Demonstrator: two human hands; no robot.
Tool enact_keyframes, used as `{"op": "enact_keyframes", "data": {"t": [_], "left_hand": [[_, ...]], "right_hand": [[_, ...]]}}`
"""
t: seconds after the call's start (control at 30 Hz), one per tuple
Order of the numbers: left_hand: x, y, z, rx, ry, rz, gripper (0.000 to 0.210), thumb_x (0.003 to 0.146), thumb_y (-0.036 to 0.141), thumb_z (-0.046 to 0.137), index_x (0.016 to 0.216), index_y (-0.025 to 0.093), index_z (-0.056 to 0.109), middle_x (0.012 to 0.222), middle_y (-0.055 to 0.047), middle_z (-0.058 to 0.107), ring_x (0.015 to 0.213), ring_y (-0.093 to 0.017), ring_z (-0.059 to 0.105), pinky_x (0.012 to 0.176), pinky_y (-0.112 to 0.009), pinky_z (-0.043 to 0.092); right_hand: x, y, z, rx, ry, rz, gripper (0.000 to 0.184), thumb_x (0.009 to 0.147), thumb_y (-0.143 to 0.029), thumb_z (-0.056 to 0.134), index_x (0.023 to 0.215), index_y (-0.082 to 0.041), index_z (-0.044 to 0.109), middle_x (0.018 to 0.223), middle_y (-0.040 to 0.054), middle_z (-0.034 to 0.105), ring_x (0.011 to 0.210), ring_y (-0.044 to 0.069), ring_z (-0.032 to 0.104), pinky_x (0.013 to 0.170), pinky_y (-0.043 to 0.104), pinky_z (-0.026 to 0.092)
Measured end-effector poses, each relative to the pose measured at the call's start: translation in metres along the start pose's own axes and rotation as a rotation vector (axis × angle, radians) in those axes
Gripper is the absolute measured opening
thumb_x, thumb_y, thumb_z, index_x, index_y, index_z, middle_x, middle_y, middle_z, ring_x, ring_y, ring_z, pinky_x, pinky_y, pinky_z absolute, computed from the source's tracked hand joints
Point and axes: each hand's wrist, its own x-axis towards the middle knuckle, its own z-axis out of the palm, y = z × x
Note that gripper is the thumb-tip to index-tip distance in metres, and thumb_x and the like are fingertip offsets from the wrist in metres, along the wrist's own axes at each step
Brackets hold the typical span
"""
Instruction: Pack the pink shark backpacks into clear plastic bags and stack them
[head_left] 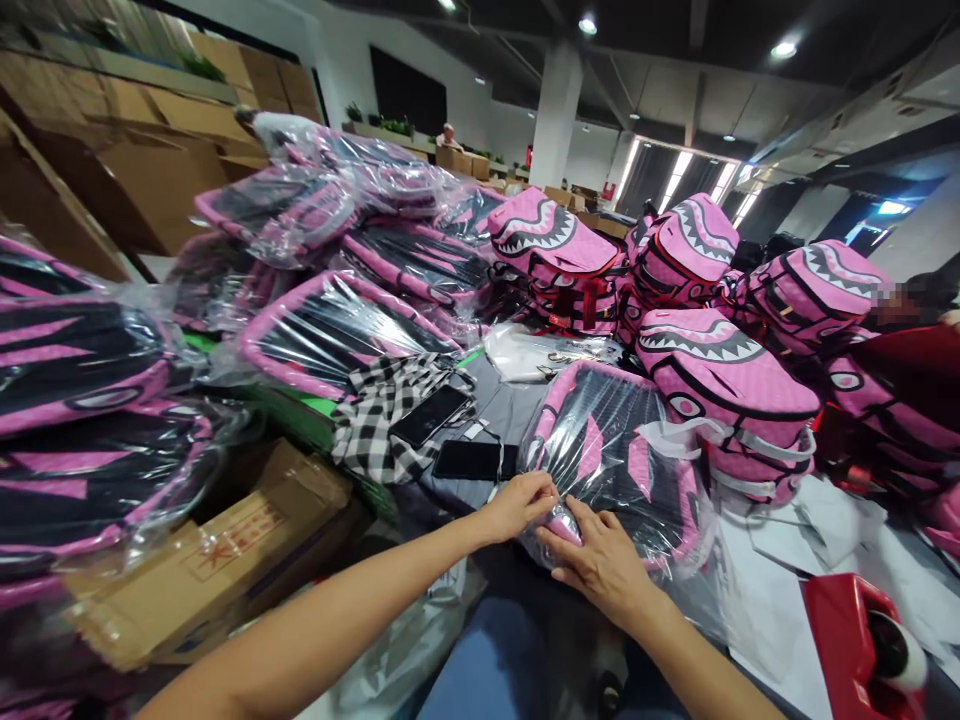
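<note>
A pink-and-black backpack (pixel 615 450) in a clear plastic bag (pixel 551 430) lies in front of me on the table. My left hand (pixel 517 505) is closed at its near left corner, fingertips pinching the plastic. Beside it, my right hand (pixel 604 560) lies on the wrapped near edge with fingers stretched out and slightly apart. Some bunched plastic shows between the two hands. Left of the backpack are a black phone (pixel 472 460), a second phone (pixel 431 413) and a black-and-white checked cloth (pixel 375 430).
Bagged backpacks (pixel 337 330) are piled at the left and back. Unwrapped pink backpacks (pixel 727 370) with a toothed-mouth print stand at the right. A red tape dispenser (pixel 847 640) sits near right by white sheets (pixel 772 580). A cardboard box (pixel 217 560) stands low left.
</note>
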Motion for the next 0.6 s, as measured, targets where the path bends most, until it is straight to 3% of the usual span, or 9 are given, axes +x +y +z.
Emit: {"op": "enact_keyframes", "data": {"t": [0.07, 0.13, 0.23, 0.3, 0.4, 0.5, 0.6], "left_hand": [[0.002, 0.001, 0.000, 0.000, 0.000, -0.008, 0.009, 0.083, 0.023, 0.056, 0.075, 0.018, 0.058, 0.069, 0.005, 0.050, 0.066, -0.013, 0.045, 0.065, -0.025, 0.036], [0.003, 0.001, 0.000, -0.008, 0.002, -0.013, 0.012, 0.081, 0.025, 0.059, 0.071, 0.018, 0.057, 0.070, 0.004, 0.054, 0.067, -0.013, 0.047, 0.065, -0.025, 0.037], [0.003, 0.000, -0.001, -0.028, 0.000, -0.022, 0.021, 0.080, 0.028, 0.063, 0.064, 0.018, 0.052, 0.084, -0.001, 0.065, 0.072, -0.013, 0.054, 0.068, -0.025, 0.041], [0.003, -0.003, -0.003, -0.034, -0.006, -0.029, 0.024, 0.079, 0.028, 0.063, 0.062, 0.018, 0.050, 0.093, -0.003, 0.069, 0.077, -0.014, 0.057, 0.071, -0.025, 0.043], [0.002, -0.005, -0.005, -0.014, -0.025, -0.039, 0.021, 0.079, 0.029, 0.062, 0.063, 0.017, 0.053, 0.094, -0.004, 0.070, 0.076, -0.014, 0.058, 0.070, -0.025, 0.043], [0.000, 0.003, -0.008, 0.030, -0.042, -0.036, 0.020, 0.080, 0.031, 0.060, 0.066, 0.018, 0.057, 0.093, -0.004, 0.070, 0.073, -0.014, 0.056, 0.071, -0.027, 0.044], [-0.002, 0.020, -0.019, 0.090, -0.038, 0.020, 0.021, 0.076, 0.038, 0.069, 0.071, 0.019, 0.063, 0.100, -0.004, 0.070, 0.088, -0.019, 0.061, 0.083, -0.030, 0.046]], "right_hand": [[-0.001, 0.008, -0.011, 0.083, -0.049, -0.017, 0.045, 0.097, -0.050, 0.058, 0.142, -0.044, 0.054, 0.157, 0.0149, 0.043, 0.144, 0.033, 0.041, 0.103, 0.052, 0.044], [-0.008, 0.019, -0.023, 0.183, 0.004, -0.011, 0.037, 0.100, -0.051, 0.053, 0.133, -0.042, 0.064, 0.158, 0.0122, 0.043, 0.145, 0.031, 0.039, 0.106, 0.051, 0.043], [-0.022, 0.028, -0.033, 0.243, 0.383, 0.153, 0.036, 0.105, -0.040, 0.042, 0.124, -0.033, 0.071, 0.150, 0.0118, 0.052, 0.138, 0.025, 0.049, 0.107, 0.046, 0.045], [-0.026, 0.025, -0.028, 0.187, 0.526, 0.159, 0.034, 0.105, -0.033, 0.042, 0.125, -0.032, 0.070, 0.145, 0.0120, 0.057, 0.134, 0.024, 0.052, 0.106, 0.046, 0.046], [-0.015, 0.009, -0.006, 0.067, 0.362, -0.017, 0.031, 0.100, -0.032, 0.056, 0.129, -0.033, 0.067, 0.147, 0.0150, 0.056, 0.133, 0.028, 0.054, 0.103, 0.047, 0.049], [0.005, -0.003, 0.005, 0.054, 0.189, -0.016, 0.031, 0.098, -0.034, 0.061, 0.128, -0.033, 0.067, 0.149, 0.0163, 0.053, 0.133, 0.029, 0.054, 0.102, 0.048, 0.049], [0.000, -0.003, -0.007, 0.138, 0.218, -0.050, 0.025, 0.098, -0.037, 0.061, 0.120, -0.038, 0.072, 0.154, 0.0115, 0.048, 0.140, 0.030, 0.047, 0.108, 0.053, 0.044]]}}
